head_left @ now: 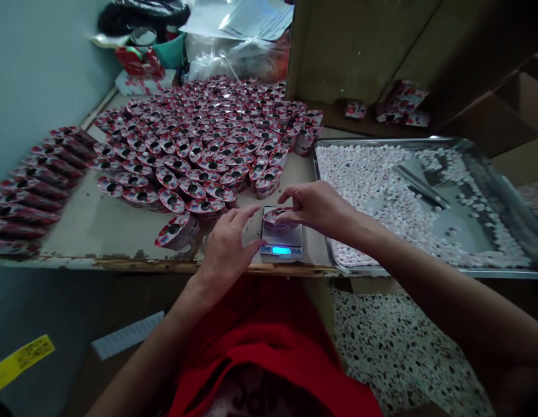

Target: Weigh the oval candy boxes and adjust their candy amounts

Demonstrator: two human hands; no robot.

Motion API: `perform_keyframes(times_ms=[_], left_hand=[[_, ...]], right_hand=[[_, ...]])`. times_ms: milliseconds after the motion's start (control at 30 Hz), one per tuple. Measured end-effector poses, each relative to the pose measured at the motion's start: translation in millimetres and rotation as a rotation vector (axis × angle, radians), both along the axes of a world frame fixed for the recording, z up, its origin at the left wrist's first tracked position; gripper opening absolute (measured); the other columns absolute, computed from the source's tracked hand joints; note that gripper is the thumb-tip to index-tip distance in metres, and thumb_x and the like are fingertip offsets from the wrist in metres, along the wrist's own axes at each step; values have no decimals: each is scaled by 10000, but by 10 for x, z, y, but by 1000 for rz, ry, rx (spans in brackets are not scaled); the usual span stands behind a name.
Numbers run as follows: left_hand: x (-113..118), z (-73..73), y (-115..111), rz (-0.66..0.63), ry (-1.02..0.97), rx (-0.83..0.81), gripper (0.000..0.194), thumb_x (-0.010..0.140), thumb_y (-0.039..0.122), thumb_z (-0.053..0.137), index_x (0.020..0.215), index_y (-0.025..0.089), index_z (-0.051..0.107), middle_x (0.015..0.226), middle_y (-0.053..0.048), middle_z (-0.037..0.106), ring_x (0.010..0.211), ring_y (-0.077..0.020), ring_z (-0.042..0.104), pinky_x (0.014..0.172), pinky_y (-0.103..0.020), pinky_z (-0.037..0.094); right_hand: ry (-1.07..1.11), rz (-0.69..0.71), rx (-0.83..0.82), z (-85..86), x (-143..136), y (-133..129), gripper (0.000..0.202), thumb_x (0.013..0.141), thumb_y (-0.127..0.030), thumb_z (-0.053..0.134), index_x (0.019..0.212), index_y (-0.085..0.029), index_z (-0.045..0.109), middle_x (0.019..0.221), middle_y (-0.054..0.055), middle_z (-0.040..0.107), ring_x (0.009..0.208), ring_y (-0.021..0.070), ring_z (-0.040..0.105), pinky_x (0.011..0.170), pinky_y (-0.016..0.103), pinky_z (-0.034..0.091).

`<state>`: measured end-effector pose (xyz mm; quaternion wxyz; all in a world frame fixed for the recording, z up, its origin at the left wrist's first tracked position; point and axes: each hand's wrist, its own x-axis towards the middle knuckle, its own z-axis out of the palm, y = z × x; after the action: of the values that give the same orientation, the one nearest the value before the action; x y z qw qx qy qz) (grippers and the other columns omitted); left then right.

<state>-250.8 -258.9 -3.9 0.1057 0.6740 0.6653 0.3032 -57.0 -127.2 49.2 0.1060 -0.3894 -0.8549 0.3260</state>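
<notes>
Left of the hands and beyond them, rows of filled red-and-white pouches (194,145) covered the counter (90,223). To their right sat a metal tray (490,255) strewn with small white pieces (364,179) — a dark tool (420,186) lay among them. Farther back stood a cardboard box (359,52), plastic bags (234,52) — and a teal tub (171,53).

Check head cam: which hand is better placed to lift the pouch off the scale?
Right. The right hand already has its fingertips on the pouch sitting on the scale; the left hand rests beside the scale, open, likely less ready.
</notes>
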Motion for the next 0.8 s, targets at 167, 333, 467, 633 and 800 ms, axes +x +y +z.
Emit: perform_keyframes(times_ms=[167,333,467,633,800], left_hand=[[-131,59,42,-13,-36,9,668,791,175,913,1394,247,636,1316,-81,731,1233,-284,687,1085,-455,568],[-149,163,150,-15,5,6,667,799,199,913,1406,214,640,1288,-99,731,1195,-295,685,1102,-477,551],[2,240,244,-35,109,-5,738,761,209,947,1428,200,632,1309,-110,714,1234,-324,642,1119,-482,524],[148,282,299,-59,240,-29,759,777,203,923,1464,212,603,1345,-107,689,1234,-329,606,1130,-487,506],[189,249,301,-81,270,-28,730,794,213,899,1458,226,597,1350,-97,681,1241,-318,585,1124,-470,506]], right_hand=[[547,-396,-367,-53,538,229,152,880,-326,852,886,-217,746,741,20,636,621,150,521,558,266,412],[952,-1142,-597,-188,1464,494,341,701,122,473,769,-200,562,814,19,542,651,87,507,588,148,468],[941,-1220,-616,-351,1582,480,501,621,178,404,895,-199,589,990,71,603,864,122,661,760,170,574],[1019,-948,-605,-495,1334,414,300,762,80,636,901,-186,631,1039,106,672,1023,177,709,914,250,601],[988,-764,-163,-460,1320,392,227,768,-131,852,920,-212,705,869,50,692,835,201,714,909,366,621]])
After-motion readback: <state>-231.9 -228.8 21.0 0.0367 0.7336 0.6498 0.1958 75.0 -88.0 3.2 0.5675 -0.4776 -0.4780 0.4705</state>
